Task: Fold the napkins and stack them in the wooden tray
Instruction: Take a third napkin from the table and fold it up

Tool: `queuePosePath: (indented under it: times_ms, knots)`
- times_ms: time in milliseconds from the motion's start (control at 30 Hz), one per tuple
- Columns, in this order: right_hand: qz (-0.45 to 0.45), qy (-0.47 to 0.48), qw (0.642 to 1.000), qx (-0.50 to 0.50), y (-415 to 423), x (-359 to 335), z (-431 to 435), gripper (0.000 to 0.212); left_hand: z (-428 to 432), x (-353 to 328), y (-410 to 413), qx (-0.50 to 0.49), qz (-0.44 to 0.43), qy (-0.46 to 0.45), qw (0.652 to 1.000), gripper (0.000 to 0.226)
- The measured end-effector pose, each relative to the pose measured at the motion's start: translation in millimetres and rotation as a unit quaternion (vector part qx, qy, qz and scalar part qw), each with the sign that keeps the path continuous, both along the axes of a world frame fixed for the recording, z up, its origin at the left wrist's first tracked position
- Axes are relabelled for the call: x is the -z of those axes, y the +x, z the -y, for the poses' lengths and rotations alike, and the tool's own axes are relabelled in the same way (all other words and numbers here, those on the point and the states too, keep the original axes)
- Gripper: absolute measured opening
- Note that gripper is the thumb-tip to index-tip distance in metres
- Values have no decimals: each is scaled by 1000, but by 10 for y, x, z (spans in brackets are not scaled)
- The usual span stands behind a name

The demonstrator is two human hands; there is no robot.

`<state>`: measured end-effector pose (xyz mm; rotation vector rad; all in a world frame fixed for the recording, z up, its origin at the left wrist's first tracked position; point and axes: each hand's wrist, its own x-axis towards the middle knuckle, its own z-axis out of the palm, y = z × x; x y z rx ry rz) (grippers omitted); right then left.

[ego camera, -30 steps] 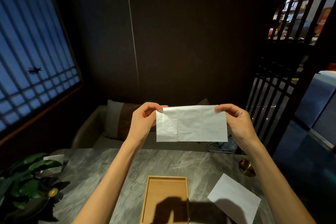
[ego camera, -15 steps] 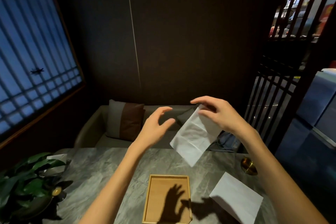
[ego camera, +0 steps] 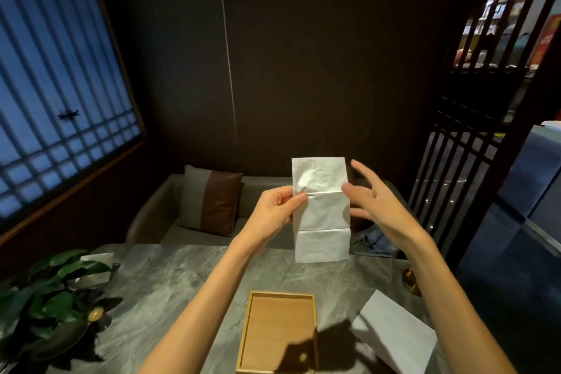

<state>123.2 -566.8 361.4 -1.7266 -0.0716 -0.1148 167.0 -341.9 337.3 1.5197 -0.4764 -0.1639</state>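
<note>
A white napkin [ego camera: 321, 212] hangs upright as a tall strip with two crease lines, held in the air above the far side of the table. My left hand [ego camera: 274, 212] pinches its left edge near the upper crease. My right hand [ego camera: 372, 203] is just right of the napkin with fingers spread, thumb near the right edge; I cannot tell if it touches. The wooden tray [ego camera: 280, 294] lies below on the table, with nothing in it. A second white napkin [ego camera: 396, 332] lies flat to the tray's right.
The grey marble table [ego camera: 170, 279] carries a leafy plant in a dark dish [ego camera: 51, 307] at the left and a small brass object [ego camera: 411, 279] at the right edge. A bench with a grey-brown cushion [ego camera: 212, 200] sits behind.
The napkin went from a wide strip held by both hands to one dangling from my right hand, then to an upright strip pinched by my left hand. My right hand let go.
</note>
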Motion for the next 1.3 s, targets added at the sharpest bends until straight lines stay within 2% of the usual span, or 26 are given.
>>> queuePosePath:
  times_ms: [133,300,367,433,500,667,767,833,933,1033,1100,1167,1233,1300]
  knots:
    - [55,31,997,49,5,221,-130,73,-24,-38,6,-7,-4,10,1000,20]
    - [131,30,987,92,19,258,-148,50,16,12,-34,-82,60,23,995,58]
    - [143,2,984,104,11,253,-142,37,24,15,-39,-128,118,72,982,50]
    - [141,-53,980,127,10,247,-147,27,31,-7,-33,-170,170,120,963,24]
    - [146,-92,974,148,12,237,-152,18,50,-28,-38,-195,205,153,947,10]
    - [145,-167,960,175,28,241,-122,7,90,-29,-25,-230,244,194,922,5]
    - [144,-161,960,175,37,237,-71,8,79,-68,-15,-201,224,184,936,6]
    - [136,-119,973,144,40,234,-30,16,82,-89,-9,-194,204,169,945,6]
    - [95,-34,993,64,13,293,0,41,89,-78,5,-176,159,96,967,7]
    - [79,-1,995,55,-4,361,-31,49,68,-48,29,-160,90,25,983,10]
    - [82,28,994,71,-4,349,-59,50,62,-21,26,-134,47,9,990,21]
    - [88,48,992,80,2,320,-71,49,57,37,0,-81,22,7,996,43]
    - [98,48,990,87,6,301,-75,42,42,106,-22,-24,31,11,999,58]
    - [106,25,988,109,18,304,-66,29,26,143,-33,2,67,25,997,56]
